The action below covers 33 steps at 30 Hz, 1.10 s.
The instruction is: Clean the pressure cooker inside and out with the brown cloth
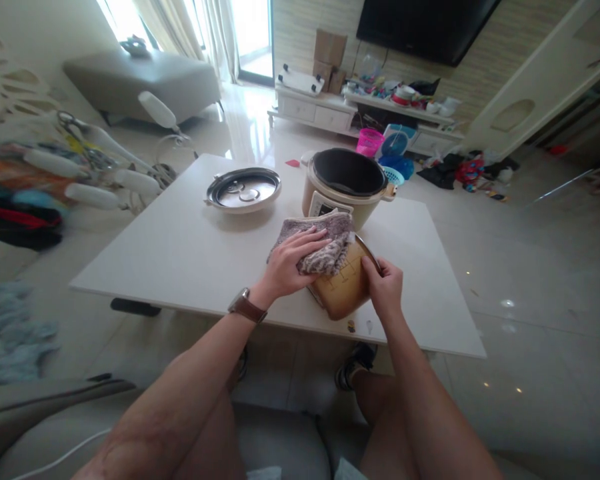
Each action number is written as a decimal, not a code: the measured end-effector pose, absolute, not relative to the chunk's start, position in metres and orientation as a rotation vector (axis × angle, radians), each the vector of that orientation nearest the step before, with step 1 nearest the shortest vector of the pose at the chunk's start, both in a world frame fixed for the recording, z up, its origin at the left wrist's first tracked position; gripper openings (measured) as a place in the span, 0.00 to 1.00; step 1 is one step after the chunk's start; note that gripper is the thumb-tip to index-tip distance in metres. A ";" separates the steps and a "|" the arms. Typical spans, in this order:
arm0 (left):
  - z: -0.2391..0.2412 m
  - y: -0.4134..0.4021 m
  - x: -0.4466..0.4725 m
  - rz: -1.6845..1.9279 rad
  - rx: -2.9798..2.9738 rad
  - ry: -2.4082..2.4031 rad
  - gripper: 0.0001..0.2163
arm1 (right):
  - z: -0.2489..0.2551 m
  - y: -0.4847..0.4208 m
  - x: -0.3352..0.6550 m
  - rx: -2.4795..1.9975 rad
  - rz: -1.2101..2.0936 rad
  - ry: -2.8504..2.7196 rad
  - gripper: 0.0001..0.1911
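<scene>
My left hand [293, 261], with a watch on its wrist, presses a grey-brown fluffy cloth [333, 243] against the tilted inner pot [347, 283]. Golden in colour, the pot carries dark level marks, and the cloth covers part of it. My right hand [386, 283] grips the pot's rim on the right, thumb on the near side. Just beyond the cloth stands a pressure cooker body [313, 190], upright, its dark round opening facing up. To its left on the table lies the cooker's lid [245, 193], inner side up.
The white table [175, 253] has its near edge close to my knees. A pink basket [370, 141], bags and a TV cabinet [330, 115] are beyond it. At the left are a white-padded metal frame [130, 160] and piled clothes [20, 187].
</scene>
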<state>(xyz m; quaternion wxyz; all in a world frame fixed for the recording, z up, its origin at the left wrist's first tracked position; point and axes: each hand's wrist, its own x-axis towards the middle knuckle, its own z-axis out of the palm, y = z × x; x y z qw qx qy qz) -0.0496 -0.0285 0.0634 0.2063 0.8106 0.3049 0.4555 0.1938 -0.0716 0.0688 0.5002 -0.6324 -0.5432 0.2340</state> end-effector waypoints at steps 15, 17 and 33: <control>0.031 -0.002 -0.045 1.336 1.330 1.036 0.27 | 0.061 -0.064 0.195 -1.599 0.431 -1.361 0.34; 0.039 -0.011 -0.046 1.346 1.561 1.060 0.24 | 0.062 -0.064 0.195 -1.596 0.447 -1.369 0.33; 0.039 -0.010 -0.038 1.366 1.429 1.122 0.21 | 0.054 -0.061 0.201 -1.590 0.462 -1.316 0.34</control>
